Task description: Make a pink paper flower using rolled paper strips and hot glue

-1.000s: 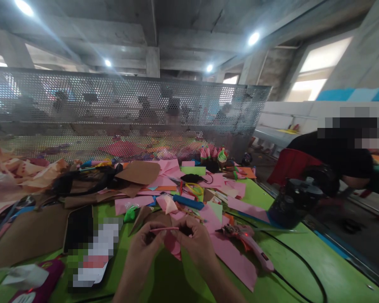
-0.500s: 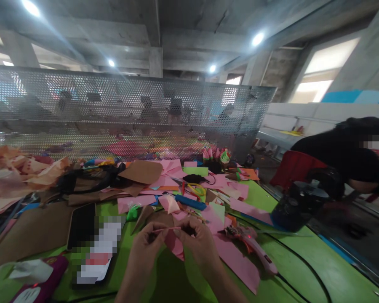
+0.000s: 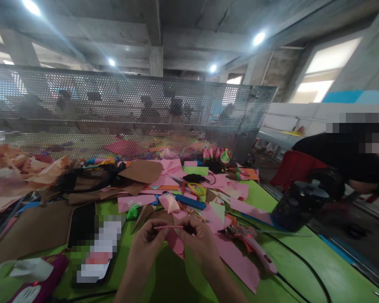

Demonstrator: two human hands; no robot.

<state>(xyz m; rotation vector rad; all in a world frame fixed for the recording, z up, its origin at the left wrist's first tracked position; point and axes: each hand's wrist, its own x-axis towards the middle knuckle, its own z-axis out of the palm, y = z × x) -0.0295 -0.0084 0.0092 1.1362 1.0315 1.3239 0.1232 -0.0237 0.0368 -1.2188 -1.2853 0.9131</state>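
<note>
In the head view, my only one, both grips pinch: the left hand [image 3: 148, 242] and the right hand [image 3: 196, 242] each press thumb against fingers on the thin, flexible pink sheet piece [image 3: 177, 246]. It is toward the near edge of the smooth bright-green table [image 3: 290, 275], well in from the right edge. To work it well, I'd match pressure on both sides, hold the upper edge level, and avoid creasing the hanging part.
</note>
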